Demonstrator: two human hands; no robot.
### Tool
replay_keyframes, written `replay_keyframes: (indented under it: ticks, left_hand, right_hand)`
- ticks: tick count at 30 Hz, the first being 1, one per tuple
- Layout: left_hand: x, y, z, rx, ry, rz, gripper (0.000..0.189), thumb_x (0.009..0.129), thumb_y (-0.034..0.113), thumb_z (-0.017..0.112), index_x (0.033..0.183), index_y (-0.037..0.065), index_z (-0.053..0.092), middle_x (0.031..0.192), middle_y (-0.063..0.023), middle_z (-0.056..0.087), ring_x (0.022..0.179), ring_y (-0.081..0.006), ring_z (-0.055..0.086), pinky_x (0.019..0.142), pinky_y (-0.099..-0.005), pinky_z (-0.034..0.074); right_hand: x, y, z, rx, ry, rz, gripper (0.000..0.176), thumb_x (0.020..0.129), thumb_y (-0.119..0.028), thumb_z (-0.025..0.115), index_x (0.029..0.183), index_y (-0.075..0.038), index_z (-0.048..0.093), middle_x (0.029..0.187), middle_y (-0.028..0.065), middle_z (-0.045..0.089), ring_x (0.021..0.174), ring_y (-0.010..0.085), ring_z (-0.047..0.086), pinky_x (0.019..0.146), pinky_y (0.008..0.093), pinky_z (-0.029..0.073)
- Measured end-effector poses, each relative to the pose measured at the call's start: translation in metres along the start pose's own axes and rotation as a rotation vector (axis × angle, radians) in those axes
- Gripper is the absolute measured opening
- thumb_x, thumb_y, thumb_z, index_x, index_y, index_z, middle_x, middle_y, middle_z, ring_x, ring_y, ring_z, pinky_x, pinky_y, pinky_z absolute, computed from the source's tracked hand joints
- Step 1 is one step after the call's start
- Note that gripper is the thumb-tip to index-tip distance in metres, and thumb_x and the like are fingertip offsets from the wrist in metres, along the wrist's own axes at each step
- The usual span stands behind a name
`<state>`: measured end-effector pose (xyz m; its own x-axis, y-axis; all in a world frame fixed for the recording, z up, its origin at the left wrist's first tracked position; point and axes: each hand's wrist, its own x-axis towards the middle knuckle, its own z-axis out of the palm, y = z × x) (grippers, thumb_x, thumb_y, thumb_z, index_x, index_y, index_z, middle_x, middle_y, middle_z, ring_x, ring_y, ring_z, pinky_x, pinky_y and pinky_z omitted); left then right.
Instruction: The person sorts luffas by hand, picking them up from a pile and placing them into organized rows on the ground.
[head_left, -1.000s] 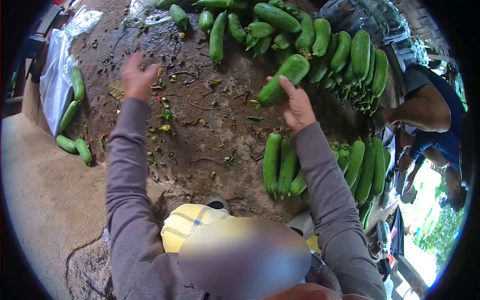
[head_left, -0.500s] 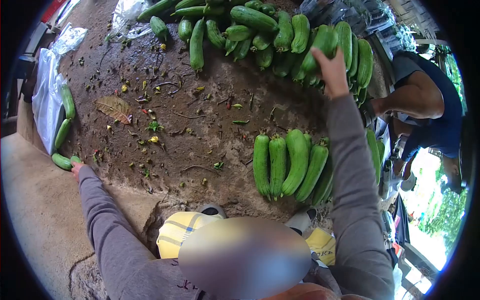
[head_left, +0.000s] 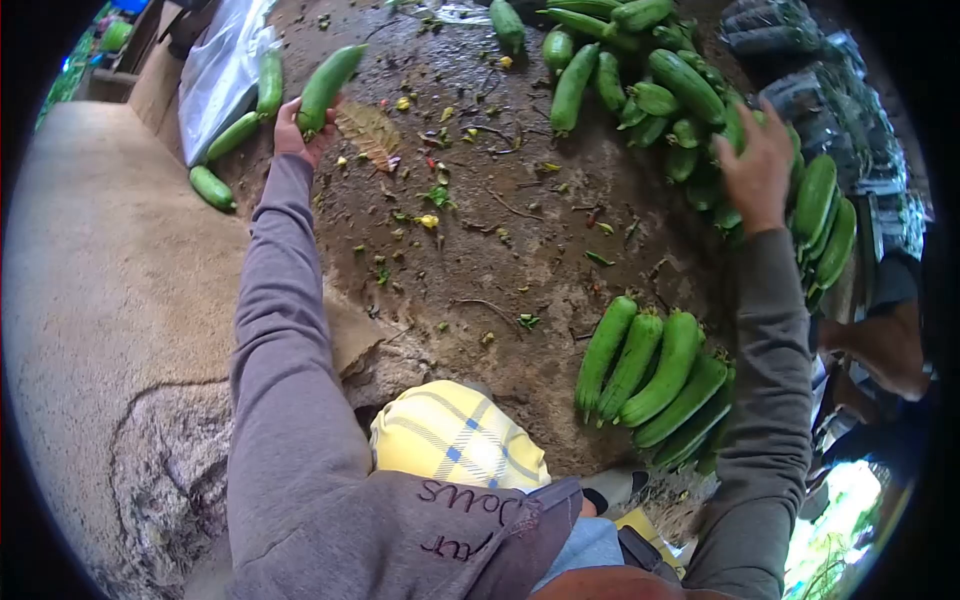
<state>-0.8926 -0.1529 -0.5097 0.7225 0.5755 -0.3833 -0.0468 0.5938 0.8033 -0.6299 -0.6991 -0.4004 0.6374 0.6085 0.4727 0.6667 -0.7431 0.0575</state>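
My left hand (head_left: pixel 303 130) is closed around the lower end of a green sponge gourd (head_left: pixel 332 82), held up at a tilt above the dirt floor. Beside it, several gourds (head_left: pixel 233 136) lie in a line along a clear plastic sheet (head_left: pixel 225 75). At the right, my right hand (head_left: pixel 757 170) is over the big gourd pile (head_left: pixel 688 85), its fingers spread. A gourd lies under those fingers; whether they touch it is hard to tell. Nearer my body, a neat row of gourds (head_left: pixel 655 375) lies side by side, partly behind my right sleeve.
A raised concrete ledge (head_left: pixel 120 270) runs along the left. Dried leaf (head_left: pixel 370 137), twigs and yellow blossoms litter the dirt. More gourds (head_left: pixel 830 220) are stacked at the right, near dark wrapped bundles (head_left: pixel 770 28). Another person's leg (head_left: pixel 880 345) shows at the right edge.
My left hand has lifted a gourd from beside the plastic sheet. My right hand's fingers, earlier around a gourd in the pile, are now spread. The camera view has turned left.
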Motion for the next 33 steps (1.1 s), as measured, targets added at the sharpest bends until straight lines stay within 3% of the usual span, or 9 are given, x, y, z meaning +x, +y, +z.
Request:
replay_keyframes:
  ticks: [6, 8, 12, 17, 19, 22, 25, 28, 33]
  left_hand:
    - [-0.054, -0.057, 0.183, 0.369, -0.595, -0.436, 0.051, 0.086, 0.038, 0.043, 0.122, 0.001, 0.047, 0.103, -0.0178, 0.061, 0.079, -0.0232, 0.063, 0.056, -0.0289, 0.05]
    - [-0.08, -0.081, 0.225, 0.443, -0.758, -0.544, 0.056, 0.087, 0.045, 0.041, 0.124, 0.002, 0.046, 0.106, -0.0175, 0.06, 0.083, -0.0241, 0.063, 0.062, -0.0311, 0.052]
    - [-0.085, -0.114, 0.242, 0.072, -0.955, -0.737, 0.066, 0.088, 0.056, 0.044, 0.128, 0.004, 0.043, 0.119, -0.0162, 0.055, 0.104, -0.0285, 0.057, 0.086, -0.0448, 0.045]
    - [-0.041, -0.133, 0.147, 1.929, -0.515, 0.152, 0.077, 0.076, 0.054, 0.062, 0.13, 0.004, 0.041, 0.122, -0.017, 0.053, 0.107, -0.0292, 0.056, 0.088, -0.043, 0.045]
    - [-0.059, -0.124, 0.156, 2.417, -0.266, -0.055, 0.079, 0.069, 0.048, 0.072, 0.129, 0.007, 0.043, 0.121, -0.0163, 0.054, 0.109, -0.0309, 0.055, 0.089, -0.0449, 0.045]
    - [-0.031, -0.159, 0.106, 2.259, -0.176, 0.024, 0.078, 0.067, 0.036, 0.077, 0.129, 0.007, 0.04, 0.13, -0.0167, 0.046, 0.11, -0.0392, 0.053, 0.089, -0.057, 0.041]
    - [-0.044, -0.144, 0.12, 2.335, -0.155, -0.036, 0.111, 0.052, 0.05, 0.082, 0.139, 0.01, 0.026, 0.128, -0.0193, 0.044, 0.109, -0.0352, 0.054, 0.088, -0.0464, 0.045]
    - [-0.043, -0.139, 0.125, 2.305, -0.215, -0.069, 0.109, 0.053, 0.05, 0.082, 0.138, 0.01, 0.028, 0.125, -0.0203, 0.047, 0.105, -0.0339, 0.056, 0.089, -0.0451, 0.044]
    - [-0.034, -0.145, 0.115, 2.284, -0.234, -0.009, 0.107, 0.055, 0.05, 0.081, 0.137, 0.005, 0.029, 0.12, -0.0212, 0.052, 0.101, -0.032, 0.059, 0.086, -0.0412, 0.046]
  right_hand:
    - [0.016, -0.119, -0.025, 0.526, -0.078, -0.244, 0.071, 0.067, -0.025, 0.076, 0.129, -0.011, 0.044, 0.125, 0.0169, 0.048, 0.119, 0.0313, 0.042, 0.099, 0.0437, 0.033]
    - [0.007, -0.119, -0.02, 0.847, -0.525, -0.138, 0.073, 0.068, -0.017, 0.074, 0.132, -0.008, 0.04, 0.119, 0.0182, 0.053, 0.106, 0.0332, 0.054, 0.092, 0.0382, 0.043]
    - [-0.021, -0.07, -0.023, 1.045, -0.657, 0.217, 0.058, 0.078, -0.027, 0.067, 0.127, -0.005, 0.046, 0.116, 0.0172, 0.056, 0.106, 0.0258, 0.055, 0.091, 0.0345, 0.043]
    - [-0.041, 0.043, -0.02, 0.37, -0.006, 0.566, 0.053, 0.08, -0.036, 0.062, 0.119, -0.002, 0.05, 0.119, 0.0219, 0.054, 0.111, 0.0341, 0.051, 0.094, 0.0392, 0.04]
    - [-0.04, 0.107, -0.012, 0.009, 0.072, 0.49, 0.058, 0.081, -0.035, 0.059, 0.127, -0.003, 0.044, 0.118, 0.0244, 0.053, 0.111, 0.037, 0.048, 0.096, 0.0441, 0.036]
    - [-0.046, 0.182, 0.021, -0.303, -0.203, 0.301, 0.057, 0.083, -0.036, 0.056, 0.132, -0.013, 0.042, 0.12, 0.0204, 0.052, 0.113, 0.0369, 0.046, 0.094, 0.0467, 0.037]
    - [-0.025, 0.146, 0.017, -0.477, -0.441, 0.504, 0.054, 0.086, -0.039, 0.054, 0.131, -0.013, 0.044, 0.126, 0.0157, 0.049, 0.114, 0.0363, 0.046, 0.095, 0.0482, 0.035]
    - [-0.009, 0.072, 0.006, -0.669, -0.111, 0.402, 0.051, 0.084, -0.036, 0.056, 0.127, -0.009, 0.048, 0.125, 0.0166, 0.049, 0.112, 0.0372, 0.046, 0.095, 0.0471, 0.036]
    - [0.011, -0.127, 0.055, 0.412, -0.258, -0.021, 0.051, 0.075, -0.029, 0.06, 0.117, -0.002, 0.053, 0.122, 0.0211, 0.051, 0.116, 0.0349, 0.044, 0.098, 0.0464, 0.034]
